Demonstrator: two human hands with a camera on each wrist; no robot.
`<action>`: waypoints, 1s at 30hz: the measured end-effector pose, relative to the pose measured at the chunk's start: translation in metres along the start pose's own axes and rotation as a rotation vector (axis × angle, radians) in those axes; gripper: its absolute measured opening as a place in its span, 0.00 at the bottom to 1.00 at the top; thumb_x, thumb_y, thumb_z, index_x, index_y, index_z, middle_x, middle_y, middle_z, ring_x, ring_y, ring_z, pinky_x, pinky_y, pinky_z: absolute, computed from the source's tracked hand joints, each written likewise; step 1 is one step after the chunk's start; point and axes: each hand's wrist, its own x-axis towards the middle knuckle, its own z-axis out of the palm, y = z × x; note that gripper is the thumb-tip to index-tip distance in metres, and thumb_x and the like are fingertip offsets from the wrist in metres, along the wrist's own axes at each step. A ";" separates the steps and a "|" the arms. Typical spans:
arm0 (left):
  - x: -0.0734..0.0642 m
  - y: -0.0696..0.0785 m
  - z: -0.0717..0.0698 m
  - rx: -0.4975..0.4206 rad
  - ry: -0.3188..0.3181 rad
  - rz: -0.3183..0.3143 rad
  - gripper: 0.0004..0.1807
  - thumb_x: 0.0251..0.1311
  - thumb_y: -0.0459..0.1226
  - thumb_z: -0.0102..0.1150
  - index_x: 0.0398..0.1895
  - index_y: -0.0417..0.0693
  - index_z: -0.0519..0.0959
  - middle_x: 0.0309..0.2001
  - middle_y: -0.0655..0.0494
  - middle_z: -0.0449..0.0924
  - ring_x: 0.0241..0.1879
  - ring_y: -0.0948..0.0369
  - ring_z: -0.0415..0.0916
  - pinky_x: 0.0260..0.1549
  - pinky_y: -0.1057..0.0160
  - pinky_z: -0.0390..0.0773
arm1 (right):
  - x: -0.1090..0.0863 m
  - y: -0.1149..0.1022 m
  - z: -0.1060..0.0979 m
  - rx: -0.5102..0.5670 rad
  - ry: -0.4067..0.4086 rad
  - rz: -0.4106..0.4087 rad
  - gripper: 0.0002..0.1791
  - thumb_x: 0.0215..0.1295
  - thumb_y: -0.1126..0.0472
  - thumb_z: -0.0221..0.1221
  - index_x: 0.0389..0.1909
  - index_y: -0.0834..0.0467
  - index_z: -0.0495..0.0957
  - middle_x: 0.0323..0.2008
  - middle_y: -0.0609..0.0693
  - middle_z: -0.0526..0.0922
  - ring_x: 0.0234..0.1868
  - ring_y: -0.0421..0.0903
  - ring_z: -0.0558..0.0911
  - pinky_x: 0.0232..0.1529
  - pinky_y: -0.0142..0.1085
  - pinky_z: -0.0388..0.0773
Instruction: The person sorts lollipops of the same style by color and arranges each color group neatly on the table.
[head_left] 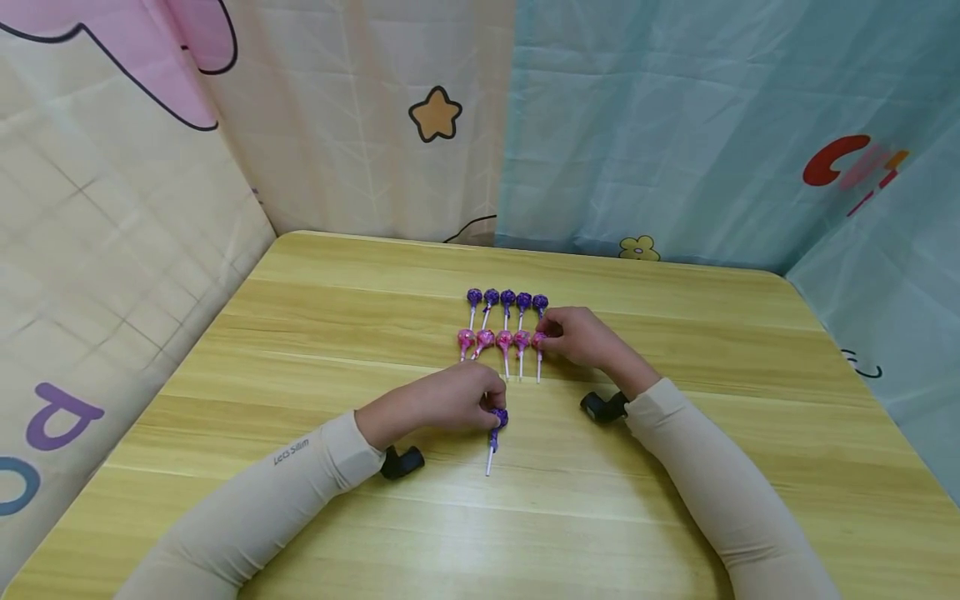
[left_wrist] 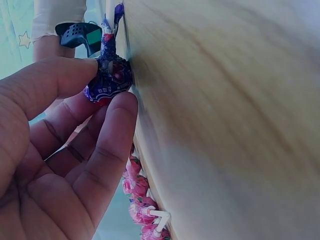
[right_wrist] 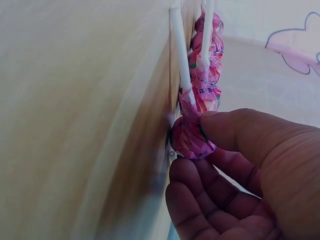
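Note:
My left hand (head_left: 457, 396) pinches the head of a purple-wrapped lollipop (head_left: 492, 442) between thumb and fingers, its white stick pointing toward me. In the left wrist view this lollipop (left_wrist: 110, 80) is close to the tabletop. At the right end of a row of several pink lollipops (head_left: 504, 340), my right hand (head_left: 581, 337) has thumb and fingers on the head of the last pink lollipop (right_wrist: 192, 137). Behind that row lies another of several purple lollipops (head_left: 507, 298), sticks toward me. The rightmost purple one is partly hidden by my right hand.
The wooden table (head_left: 300, 333) carries both rows near its middle. A black device (head_left: 603, 407) is at my right wrist and another (head_left: 402, 462) at my left. Printed curtains (head_left: 645, 125) hang behind the table's far edge and along its sides.

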 end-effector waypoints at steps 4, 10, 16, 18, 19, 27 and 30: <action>0.000 0.001 0.000 0.004 -0.007 -0.007 0.06 0.60 0.34 0.67 0.27 0.52 0.81 0.28 0.65 0.77 0.31 0.66 0.73 0.34 0.66 0.75 | 0.000 -0.001 0.000 -0.008 0.001 -0.005 0.05 0.67 0.64 0.62 0.40 0.60 0.80 0.34 0.51 0.81 0.34 0.47 0.76 0.38 0.40 0.74; 0.000 0.003 -0.002 -0.006 -0.014 -0.023 0.06 0.60 0.34 0.67 0.27 0.51 0.81 0.29 0.64 0.77 0.30 0.65 0.73 0.34 0.66 0.75 | 0.001 0.001 -0.001 0.000 0.000 -0.013 0.06 0.66 0.64 0.63 0.41 0.60 0.80 0.35 0.51 0.81 0.36 0.48 0.77 0.39 0.41 0.75; 0.000 0.002 -0.002 -0.001 -0.012 -0.022 0.06 0.60 0.34 0.67 0.27 0.52 0.81 0.28 0.65 0.77 0.30 0.66 0.72 0.32 0.67 0.75 | 0.002 0.001 -0.002 0.000 -0.004 -0.014 0.07 0.66 0.63 0.63 0.42 0.60 0.79 0.35 0.51 0.81 0.36 0.48 0.77 0.40 0.42 0.75; -0.001 0.003 -0.003 -0.001 -0.015 -0.026 0.06 0.60 0.34 0.67 0.27 0.52 0.81 0.28 0.66 0.77 0.30 0.66 0.72 0.32 0.67 0.75 | 0.002 0.001 -0.003 -0.002 -0.002 -0.012 0.07 0.66 0.63 0.64 0.42 0.60 0.79 0.36 0.51 0.82 0.37 0.48 0.78 0.41 0.42 0.76; -0.001 0.003 -0.003 -0.001 -0.016 -0.027 0.05 0.60 0.34 0.67 0.28 0.52 0.81 0.28 0.65 0.77 0.30 0.66 0.73 0.33 0.67 0.75 | 0.002 0.001 -0.003 0.000 -0.001 -0.011 0.08 0.66 0.63 0.64 0.42 0.60 0.79 0.36 0.52 0.82 0.37 0.48 0.78 0.41 0.42 0.76; -0.001 0.004 -0.003 0.003 -0.017 -0.026 0.06 0.60 0.34 0.67 0.27 0.51 0.81 0.28 0.64 0.77 0.30 0.65 0.73 0.33 0.66 0.74 | -0.001 0.002 -0.006 -0.010 0.000 0.004 0.10 0.66 0.61 0.64 0.44 0.60 0.79 0.38 0.52 0.82 0.39 0.48 0.78 0.43 0.43 0.76; -0.001 0.006 -0.003 0.005 -0.018 -0.035 0.06 0.61 0.34 0.67 0.27 0.51 0.80 0.27 0.64 0.77 0.30 0.65 0.73 0.33 0.66 0.74 | -0.002 0.003 -0.007 -0.006 0.004 0.014 0.10 0.65 0.61 0.65 0.44 0.61 0.79 0.39 0.53 0.82 0.39 0.49 0.78 0.44 0.43 0.76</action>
